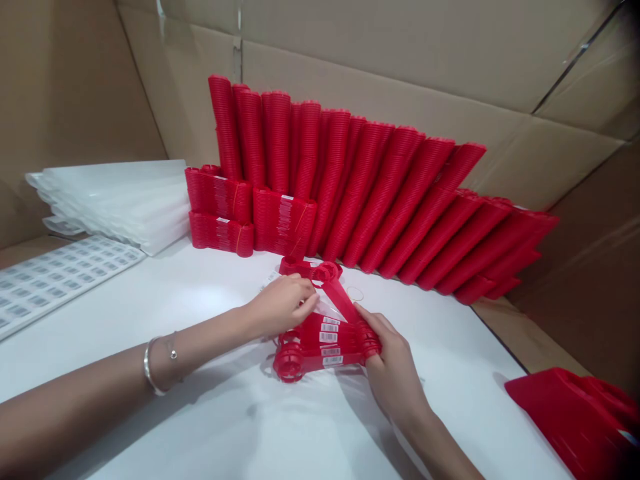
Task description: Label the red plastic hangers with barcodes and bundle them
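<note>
My right hand (393, 360) is closed round one end of a fanned stack of red plastic strips (313, 360) with ring-shaped ends, held low over the white table. Several strips carry white barcode labels (330, 338). My left hand (285, 305) is over the stack's other side, thumb and fingers pinched together beside the top strip. Whatever lies between those fingers is too small to make out. Just beyond the left fingers rests another red ringed piece (297, 265). A thin rubber band (355, 293) lies on the table near my right fingertips.
Tall stacks of red ringed strips (370, 187) lean along the cardboard wall (380, 53). Banded bundles (220, 230) stand at their left. A sheet of barcode labels (60, 283) and translucent white sheets (120, 200) lie left. More red pieces (570, 413) sit at lower right.
</note>
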